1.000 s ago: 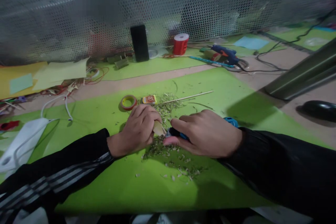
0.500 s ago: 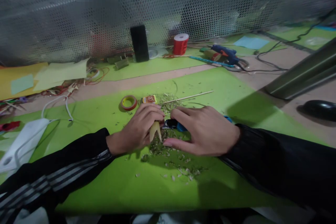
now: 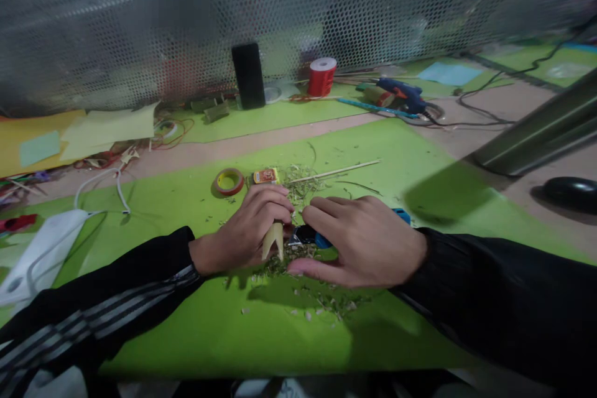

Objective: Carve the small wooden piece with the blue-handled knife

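My left hand (image 3: 249,224) is closed around a pale wooden piece (image 3: 274,241) whose near end is notched like a V. To its right, my right hand (image 3: 366,239) wraps round a blue and black utility knife (image 3: 321,239), its thumb stretched out to the left. The knife's metal tip lies close beside the wooden piece; whether they touch cannot be made out. Green and pale shavings (image 3: 338,303) are scattered beneath and in front of both hands. Behind them lie a thin stick (image 3: 336,170) and a small matchbox (image 3: 265,176).
A tape roll (image 3: 229,181) lies behind my left hand. Farther back stand a black phone (image 3: 249,76), a red spool (image 3: 321,77) and a blue glue gun (image 3: 402,94). A white power strip (image 3: 41,255) is at left, a black mouse (image 3: 571,193) at right.
My right hand and the knife have moved slightly toward me. The wooden piece has shifted a little down and left in my left hand.
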Motion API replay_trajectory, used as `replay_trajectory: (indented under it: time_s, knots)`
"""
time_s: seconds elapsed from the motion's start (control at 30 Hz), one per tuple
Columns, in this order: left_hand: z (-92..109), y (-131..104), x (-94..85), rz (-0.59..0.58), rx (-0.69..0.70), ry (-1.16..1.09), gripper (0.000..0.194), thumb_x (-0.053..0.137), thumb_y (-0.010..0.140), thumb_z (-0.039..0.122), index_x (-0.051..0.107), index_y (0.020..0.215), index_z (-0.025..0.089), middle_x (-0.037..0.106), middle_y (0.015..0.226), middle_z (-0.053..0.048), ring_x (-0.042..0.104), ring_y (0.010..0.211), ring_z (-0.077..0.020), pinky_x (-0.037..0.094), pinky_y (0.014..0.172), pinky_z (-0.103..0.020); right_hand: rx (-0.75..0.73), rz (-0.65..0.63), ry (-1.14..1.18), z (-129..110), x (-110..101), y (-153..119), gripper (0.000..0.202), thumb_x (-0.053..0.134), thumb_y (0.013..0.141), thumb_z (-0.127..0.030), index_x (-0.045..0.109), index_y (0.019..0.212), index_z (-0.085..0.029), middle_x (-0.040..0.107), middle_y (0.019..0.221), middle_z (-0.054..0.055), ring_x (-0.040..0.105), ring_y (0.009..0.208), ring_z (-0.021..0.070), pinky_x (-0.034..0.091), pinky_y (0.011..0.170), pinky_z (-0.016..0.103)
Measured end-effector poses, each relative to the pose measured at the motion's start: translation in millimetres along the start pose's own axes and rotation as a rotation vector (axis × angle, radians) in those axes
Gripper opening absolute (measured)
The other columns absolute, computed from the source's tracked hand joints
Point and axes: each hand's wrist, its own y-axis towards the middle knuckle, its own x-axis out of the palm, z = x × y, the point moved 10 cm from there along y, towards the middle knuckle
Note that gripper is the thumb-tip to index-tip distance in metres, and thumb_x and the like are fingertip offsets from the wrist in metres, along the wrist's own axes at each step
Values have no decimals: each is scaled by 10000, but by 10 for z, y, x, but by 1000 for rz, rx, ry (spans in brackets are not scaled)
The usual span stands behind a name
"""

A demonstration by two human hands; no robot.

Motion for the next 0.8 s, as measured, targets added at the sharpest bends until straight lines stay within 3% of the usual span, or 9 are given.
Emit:
replay_trajectory:
  time_s: [0.37,0.5,0.8]
  knots:
    - [66,35,-6,-28,31,46,153,458,781,137,415,910,207,613,777,-23,563,749,-181,436,737,-363,-17,2,18,-24,-6,10,609,210,965,-650,561,843,-168,561,667,22,432,541,134,131,527,307]
    - [58,32,0,-22,27,69,96,466,811,184,418,891,205,610,757,-30,555,727,-185,431,700,-361,-13,19,-6,-27,-16,8,609,200,964,-650,555,858,-167,562,671,25,434,544,140,120,529,308]
    - [29,17,37,-45,10,140,61,467,854,251,434,870,202,590,720,-33,516,682,-188,441,649,-373,-59,-87,-63,-102,45,24,555,239,992,-574,589,906,-152,591,750,56,432,576,144,127,521,309]
